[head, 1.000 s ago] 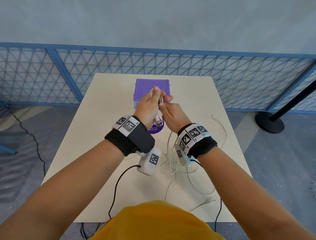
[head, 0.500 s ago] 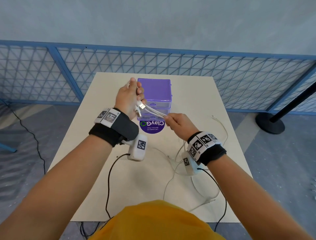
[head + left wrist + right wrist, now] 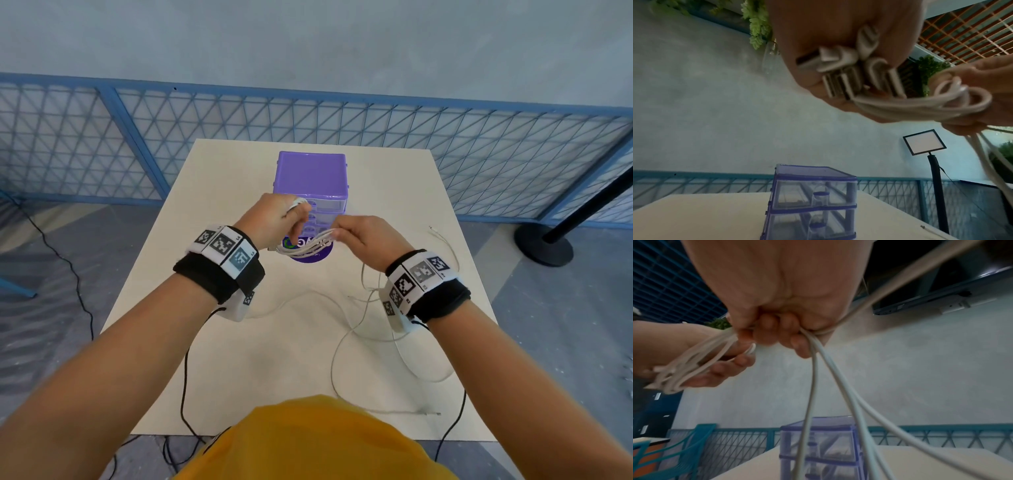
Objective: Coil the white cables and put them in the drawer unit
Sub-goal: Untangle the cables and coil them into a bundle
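Both of my hands have dropped lower and drawn together since half a second ago — then my left was raised beside the drawer unit and my right hung back to the right.

My left hand (image 3: 274,219) curls round the plug ends and the folded loops of the white cables (image 3: 305,248); my right hand (image 3: 364,240) pinches the other end of the same bundle, with three strands trailing from its fist down to the bench (image 3: 164,260). I judge the coiling as partly done: several turns are gathered between my hands, yet much cable still lies slack in loops (image 3: 370,346) on the near right of the bench. Nothing is in the drawer unit (image 3: 311,178) from this bundle yet — its drawers look closed, standing at the far middle of the bench, just beyond my hands.

A purple round lid or label (image 3: 310,258) lies under the bundle. Far right, a black post on a round base (image 3: 544,240) stands on the floor, and a blue mesh fence (image 3: 445,147) runs behind the bench. The loose strands could snag on each other as I draw them in.
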